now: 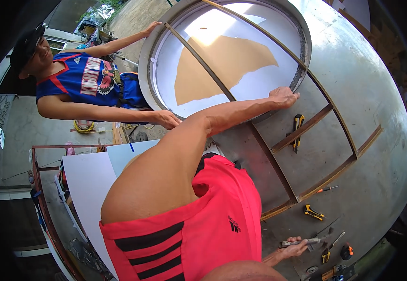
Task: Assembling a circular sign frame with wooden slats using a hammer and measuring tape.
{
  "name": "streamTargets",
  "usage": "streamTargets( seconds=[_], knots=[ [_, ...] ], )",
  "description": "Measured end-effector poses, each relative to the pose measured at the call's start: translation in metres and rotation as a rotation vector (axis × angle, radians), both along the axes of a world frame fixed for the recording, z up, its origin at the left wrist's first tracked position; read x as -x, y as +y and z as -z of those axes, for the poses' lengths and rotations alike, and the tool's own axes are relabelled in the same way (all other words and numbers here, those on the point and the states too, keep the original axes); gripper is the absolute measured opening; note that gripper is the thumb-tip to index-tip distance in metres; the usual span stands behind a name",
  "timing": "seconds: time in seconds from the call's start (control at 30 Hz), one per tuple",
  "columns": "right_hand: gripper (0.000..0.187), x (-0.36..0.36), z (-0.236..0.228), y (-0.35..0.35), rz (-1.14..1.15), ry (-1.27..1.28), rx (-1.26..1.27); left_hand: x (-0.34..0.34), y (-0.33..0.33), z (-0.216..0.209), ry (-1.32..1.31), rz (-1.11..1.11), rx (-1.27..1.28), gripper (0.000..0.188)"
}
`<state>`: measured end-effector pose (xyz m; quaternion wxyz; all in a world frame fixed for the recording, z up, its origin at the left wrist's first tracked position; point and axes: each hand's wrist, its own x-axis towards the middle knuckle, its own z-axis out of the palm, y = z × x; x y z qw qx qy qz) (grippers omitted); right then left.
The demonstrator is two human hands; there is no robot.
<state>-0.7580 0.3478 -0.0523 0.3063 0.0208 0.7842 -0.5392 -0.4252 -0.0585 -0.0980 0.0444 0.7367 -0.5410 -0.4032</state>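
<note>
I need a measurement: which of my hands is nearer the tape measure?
Right hand, pictured left of the tape measure; the left hand is far above, at the round frame.

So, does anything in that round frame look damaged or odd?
Yes: the brown patch inside the round frame has a jagged, torn-looking edge, leaving the white surface beside it uncovered.

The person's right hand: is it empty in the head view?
No, the right hand has its fingers curled around a tool, which sticks out on both sides of them.
</note>
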Motion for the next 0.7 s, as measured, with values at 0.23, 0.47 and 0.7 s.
streamTargets(
  seconds=[0.23,0.47,0.7],
  knots=[
    [0.049,-0.032,-0.031,-0.003,-0.355,-0.296,0.008,-0.002,-0.002,-0.005,0.02,0.022,-0.05,0.065],
    [0.044,-0.008,-0.012,0.02,-0.282,-0.422,0.209,-0.021,-0.003,0.023,0.168,0.094,0.078,0.087],
    [0.038,-0.021,-0.04,0.035,-0.237,-0.441,0.141,-0.035,0.045,-0.007,0.055,0.258,0.171,0.078]
  ],
)
